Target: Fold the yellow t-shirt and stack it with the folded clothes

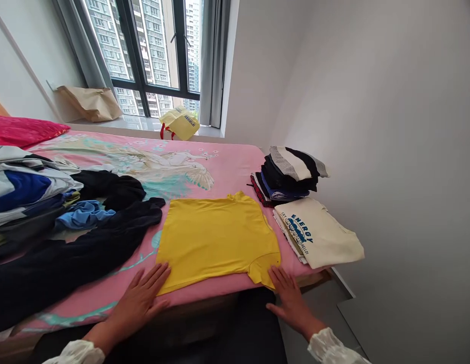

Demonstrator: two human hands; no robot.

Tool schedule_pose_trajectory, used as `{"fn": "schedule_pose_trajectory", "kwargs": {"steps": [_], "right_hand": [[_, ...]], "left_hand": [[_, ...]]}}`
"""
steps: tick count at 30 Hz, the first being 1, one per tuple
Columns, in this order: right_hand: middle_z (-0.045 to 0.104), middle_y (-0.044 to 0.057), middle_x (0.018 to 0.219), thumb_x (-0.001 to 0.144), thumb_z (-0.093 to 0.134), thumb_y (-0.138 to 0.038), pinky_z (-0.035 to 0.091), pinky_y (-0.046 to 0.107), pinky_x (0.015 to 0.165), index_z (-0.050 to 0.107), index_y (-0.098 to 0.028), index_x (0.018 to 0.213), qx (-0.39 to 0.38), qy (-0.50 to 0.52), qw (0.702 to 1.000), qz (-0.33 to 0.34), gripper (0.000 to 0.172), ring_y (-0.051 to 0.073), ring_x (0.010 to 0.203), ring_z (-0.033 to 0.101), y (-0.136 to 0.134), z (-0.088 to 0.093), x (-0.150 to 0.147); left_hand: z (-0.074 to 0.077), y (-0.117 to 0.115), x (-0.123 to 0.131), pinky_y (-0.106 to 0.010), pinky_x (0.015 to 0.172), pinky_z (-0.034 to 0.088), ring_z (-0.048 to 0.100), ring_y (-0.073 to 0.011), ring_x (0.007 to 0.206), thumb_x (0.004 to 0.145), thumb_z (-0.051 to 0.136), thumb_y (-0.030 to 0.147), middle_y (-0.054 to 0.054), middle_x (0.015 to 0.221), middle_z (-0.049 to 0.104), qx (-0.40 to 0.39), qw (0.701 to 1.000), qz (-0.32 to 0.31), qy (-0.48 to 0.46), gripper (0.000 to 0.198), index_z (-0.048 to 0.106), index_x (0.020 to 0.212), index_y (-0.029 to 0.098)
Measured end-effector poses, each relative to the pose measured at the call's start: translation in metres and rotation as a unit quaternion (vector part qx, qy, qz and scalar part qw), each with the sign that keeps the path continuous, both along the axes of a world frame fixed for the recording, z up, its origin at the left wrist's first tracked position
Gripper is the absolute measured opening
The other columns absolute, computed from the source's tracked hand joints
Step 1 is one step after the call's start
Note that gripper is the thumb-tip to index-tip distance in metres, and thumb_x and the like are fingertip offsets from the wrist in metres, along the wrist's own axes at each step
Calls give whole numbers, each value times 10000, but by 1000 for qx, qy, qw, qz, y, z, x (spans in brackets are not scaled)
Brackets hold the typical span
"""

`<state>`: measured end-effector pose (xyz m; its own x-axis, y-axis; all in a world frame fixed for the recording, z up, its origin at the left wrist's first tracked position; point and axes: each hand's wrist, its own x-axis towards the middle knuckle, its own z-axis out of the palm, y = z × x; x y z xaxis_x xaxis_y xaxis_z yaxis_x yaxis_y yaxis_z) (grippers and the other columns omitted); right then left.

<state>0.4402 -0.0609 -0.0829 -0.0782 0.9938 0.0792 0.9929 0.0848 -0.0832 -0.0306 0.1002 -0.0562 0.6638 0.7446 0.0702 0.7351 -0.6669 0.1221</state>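
Note:
A yellow T-shirt (215, 237) lies spread flat on the pink bedsheet (227, 167) near the bed's front edge. My left hand (141, 298) rests flat with fingers spread, fingertips touching the shirt's lower left corner. At the shirt's lower right, beside the sleeve, my right hand (290, 298) lies flat and open, touching the hem. Neither hand holds anything.
A heap of dark, blue and grey unfolded clothes (60, 222) covers the bed's left side. On the right stand a folded cream "ENERGY" shirt pile (320, 232) and a stack of dark folded clothes (288, 174). A yellow bag (180, 123) and a brown paper bag (91, 102) sit on the windowsill. A wall runs close along the right.

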Motion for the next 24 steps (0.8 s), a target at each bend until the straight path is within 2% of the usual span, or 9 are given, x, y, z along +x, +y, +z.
{"fn": "schedule_pose_trajectory", "kwargs": {"steps": [3,6,9,13,16,20,24], "right_hand": [[305,96,1484,853,486,-311,199,521,1111,202,-208,1473,91,-1,996,25,690,270,1389,207,-16,-9,18],[302,112,1478,831,402,-117,280,494,1099,180,-178,1473,165,15,986,31,683,266,1389,210,-13,-6,22],[312,106,1470,787,328,-13,326,479,1086,204,-188,1464,191,13,981,41,711,257,1383,230,0,1,27],[409,96,1415,801,328,3,338,448,1090,289,-205,1435,210,-24,975,72,669,239,1368,272,21,9,46],[408,77,1425,808,326,16,353,434,1083,358,-221,1406,196,-53,974,99,644,219,1371,269,38,16,57],[395,52,1440,821,332,15,337,440,1087,401,-258,1385,140,-76,973,167,631,193,1372,270,57,27,64],[433,70,1413,862,404,-97,268,508,1101,404,-246,1385,118,-86,960,238,544,229,1372,266,71,35,69]], "left_hand": [[-1,-4,-25,-463,1144,140,316,-239,1364,852,467,515,5,1471,354,15,999,-41,-19,634,252,1435,388],[1,-2,-28,-461,1126,211,381,-238,1329,853,503,470,-20,1450,409,41,997,-57,-40,596,335,1414,361],[2,7,-28,-416,1091,313,417,-227,1304,864,511,416,-12,1434,438,62,994,-62,-63,529,411,1378,346],[3,28,-38,-361,1063,366,400,-209,1317,888,464,265,-13,1439,431,88,988,-92,-91,430,508,1314,311],[7,42,-42,-369,1063,363,395,-208,1322,886,427,190,-18,1445,419,94,988,-100,-73,438,529,1293,317],[27,50,-36,-388,1116,277,346,-194,1350,902,376,145,1,1450,410,60,990,-122,-29,484,475,1336,336],[47,54,-31,-412,1150,185,281,-212,1381,891,456,256,-13,1475,370,23,982,-189,5,538,353,1414,329]]}}
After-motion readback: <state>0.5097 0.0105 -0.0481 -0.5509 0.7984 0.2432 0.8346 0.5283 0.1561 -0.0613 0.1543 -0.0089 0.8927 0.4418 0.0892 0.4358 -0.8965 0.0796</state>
